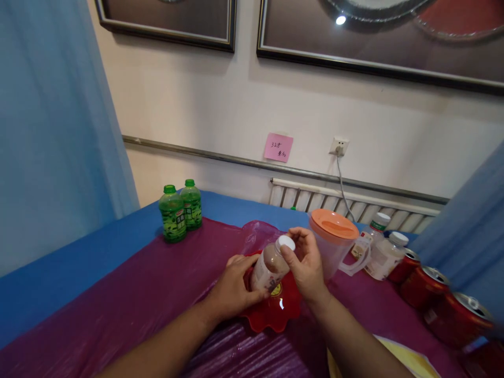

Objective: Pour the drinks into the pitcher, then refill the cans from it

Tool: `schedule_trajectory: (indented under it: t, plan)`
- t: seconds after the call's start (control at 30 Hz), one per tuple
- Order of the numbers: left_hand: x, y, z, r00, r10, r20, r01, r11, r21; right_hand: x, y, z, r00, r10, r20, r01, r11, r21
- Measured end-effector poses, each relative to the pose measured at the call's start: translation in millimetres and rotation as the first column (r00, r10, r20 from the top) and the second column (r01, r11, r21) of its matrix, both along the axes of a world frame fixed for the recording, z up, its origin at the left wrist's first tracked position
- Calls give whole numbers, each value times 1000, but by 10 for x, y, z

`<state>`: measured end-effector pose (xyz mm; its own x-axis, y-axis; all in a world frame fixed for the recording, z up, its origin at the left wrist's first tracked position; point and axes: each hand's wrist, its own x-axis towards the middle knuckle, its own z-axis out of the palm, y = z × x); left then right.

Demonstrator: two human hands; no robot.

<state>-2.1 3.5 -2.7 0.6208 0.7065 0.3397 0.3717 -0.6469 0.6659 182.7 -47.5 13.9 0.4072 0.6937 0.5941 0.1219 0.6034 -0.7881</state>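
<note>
My left hand [239,286] is wrapped round the lower body of a clear plastic bottle [268,268] with a printed label. The bottle leans to the right. At its top is a white cap [285,242], with the curled fingers and thumb of my right hand [308,262] at its right side; part of that grip is hidden. Under the bottle and both hands lies a red scalloped dish [271,317], partly covered by them. Just right of my right hand stands a translucent pitcher [328,252] with an orange lid.
Two green drink bottles [173,218] stand at the back left. On the right are clear capped bottles [386,254] and several red cans [425,286]. Purple plastic sheeting [149,299] covers the blue table. A yellow cloth [405,357] lies near my right forearm.
</note>
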Motion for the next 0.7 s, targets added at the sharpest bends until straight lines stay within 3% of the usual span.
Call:
schedule_trajectory:
  t: [0.2, 0.5, 0.7]
  plan:
    - [-10, 11, 9, 1000, 26, 4, -26, 1000, -8, 10, -54, 34, 986, 167, 4, -167, 985, 52]
    - [9, -6, 13, 1000, -24, -20, 24, 1000, -8, -44, -3, -10, 999, 44, 22, -46, 997, 60]
    - [6, -3, 24, 999, -30, -12, 30, 1000, -8, -55, -19, 34, 998, 28, 60, -27, 999, -18]
